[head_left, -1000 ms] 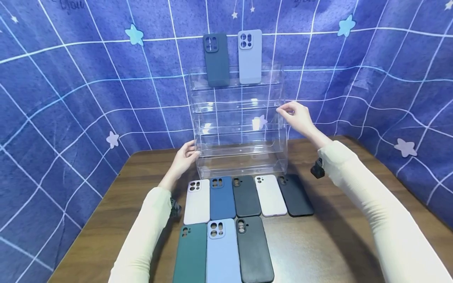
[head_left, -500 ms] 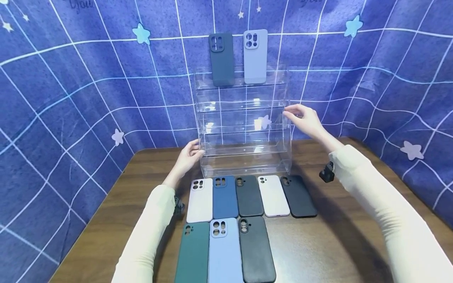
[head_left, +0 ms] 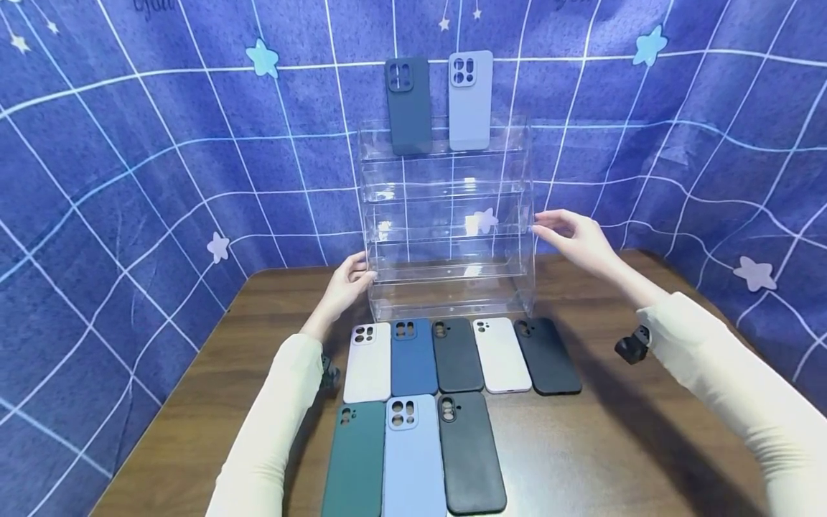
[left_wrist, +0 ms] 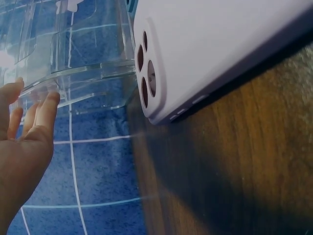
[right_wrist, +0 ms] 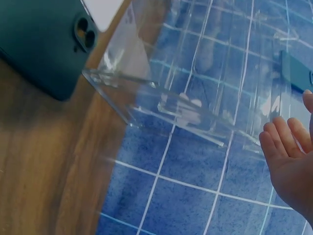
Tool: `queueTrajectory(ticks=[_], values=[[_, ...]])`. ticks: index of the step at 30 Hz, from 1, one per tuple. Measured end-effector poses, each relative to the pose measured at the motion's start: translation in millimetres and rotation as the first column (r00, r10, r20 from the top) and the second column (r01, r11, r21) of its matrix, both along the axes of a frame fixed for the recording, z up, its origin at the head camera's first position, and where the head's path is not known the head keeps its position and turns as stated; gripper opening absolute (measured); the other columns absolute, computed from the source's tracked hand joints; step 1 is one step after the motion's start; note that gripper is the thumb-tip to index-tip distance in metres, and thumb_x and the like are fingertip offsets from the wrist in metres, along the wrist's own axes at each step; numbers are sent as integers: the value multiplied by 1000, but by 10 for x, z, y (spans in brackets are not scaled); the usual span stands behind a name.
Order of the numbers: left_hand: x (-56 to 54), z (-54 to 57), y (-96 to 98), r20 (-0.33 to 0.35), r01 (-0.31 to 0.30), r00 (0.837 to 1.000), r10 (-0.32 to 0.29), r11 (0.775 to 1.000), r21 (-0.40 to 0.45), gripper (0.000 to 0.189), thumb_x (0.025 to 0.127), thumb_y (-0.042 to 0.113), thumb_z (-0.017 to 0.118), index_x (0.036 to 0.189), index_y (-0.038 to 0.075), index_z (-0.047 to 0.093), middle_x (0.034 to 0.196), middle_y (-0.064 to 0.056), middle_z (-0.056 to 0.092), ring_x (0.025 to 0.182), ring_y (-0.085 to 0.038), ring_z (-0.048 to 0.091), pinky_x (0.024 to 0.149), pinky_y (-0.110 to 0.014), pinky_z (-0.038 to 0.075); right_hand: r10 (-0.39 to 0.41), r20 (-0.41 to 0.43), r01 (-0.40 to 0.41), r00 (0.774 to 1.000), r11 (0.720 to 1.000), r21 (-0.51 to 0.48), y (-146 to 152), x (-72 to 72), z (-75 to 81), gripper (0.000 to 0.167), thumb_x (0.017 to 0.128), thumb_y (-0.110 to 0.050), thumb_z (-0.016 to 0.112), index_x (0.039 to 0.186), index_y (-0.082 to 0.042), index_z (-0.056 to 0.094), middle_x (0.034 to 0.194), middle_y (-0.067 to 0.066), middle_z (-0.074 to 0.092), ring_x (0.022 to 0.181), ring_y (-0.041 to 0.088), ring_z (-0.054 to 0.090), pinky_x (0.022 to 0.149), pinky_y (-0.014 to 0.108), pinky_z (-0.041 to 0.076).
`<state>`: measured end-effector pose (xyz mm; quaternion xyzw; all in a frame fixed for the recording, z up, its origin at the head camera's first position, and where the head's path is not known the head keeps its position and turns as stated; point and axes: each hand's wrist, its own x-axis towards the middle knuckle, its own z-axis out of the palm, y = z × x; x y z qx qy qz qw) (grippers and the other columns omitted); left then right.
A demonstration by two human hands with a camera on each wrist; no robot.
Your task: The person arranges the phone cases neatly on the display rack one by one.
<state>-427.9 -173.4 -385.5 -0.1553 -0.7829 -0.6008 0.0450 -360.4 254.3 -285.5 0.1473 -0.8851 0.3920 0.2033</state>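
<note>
A clear tiered display stand [head_left: 449, 269] stands upright at the table's back. My left hand [head_left: 344, 287] holds its left side edge low down, thumb at the front and fingers along the outer side. Beside the stand's right side is my right hand [head_left: 578, 240], its fingers loosely bent with nothing between them; whether the fingertips touch the panel is hard to tell. On the top tier lean a dark blue-grey phone case [head_left: 410, 118] and a light blue phone case [head_left: 470, 115]. Nearest my left wrist lies a pale lilac phone case [left_wrist: 215, 49].
Before the stand, phone cases lie in two rows. Behind are a blue case [head_left: 414, 362], black case [head_left: 459, 362], white case [head_left: 502, 359] and another black case [head_left: 549, 362]. Nearer are a green case [head_left: 355, 459], light blue case [head_left: 413, 467] and black case [head_left: 472, 459].
My right hand has come down along the stand's right side and moved slightly outward, its fingers loosening from the edge. My left hand stays at the left edge. The view has shifted slightly.
</note>
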Motion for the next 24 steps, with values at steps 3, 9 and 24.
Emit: queueTrajectory(ticks=[3, 9, 24], values=[[-5, 6, 2, -2, 6, 1000, -6, 1000, 6, 60, 93, 9, 57, 145, 3, 29, 129, -27, 48, 116, -45, 51, 79, -13, 52, 17, 7, -16, 1000, 1000, -18, -3, 97, -30, 39, 90, -34, 62, 120, -9, 62, 115, 13, 66, 89, -7, 59, 72, 7, 45], [11, 3, 6, -1, 2, 1000, -2, 1000, 1, 60, 93, 9, 58, 145, 4, 29, 130, -28, 48, 116, -45, 50, 79, -14, 52, 50, 21, -49, 999, 997, -63, -84, 342, -96, 37, 91, -24, 63, 122, -4, 60, 115, 17, 66, 85, -13, 56, 74, 7, 46], [25, 16, -4, -4, -8, 1000, 8, 999, -37, 59, 93, 12, 58, 145, 5, 31, 131, -25, 49, 114, -33, 55, 95, -39, 51, 206, 97, -200, 974, 977, -73, -300, 732, -461, 39, 92, -24, 62, 126, -8, 57, 118, 14, 65, 95, -2, 61, 79, 12, 50]])
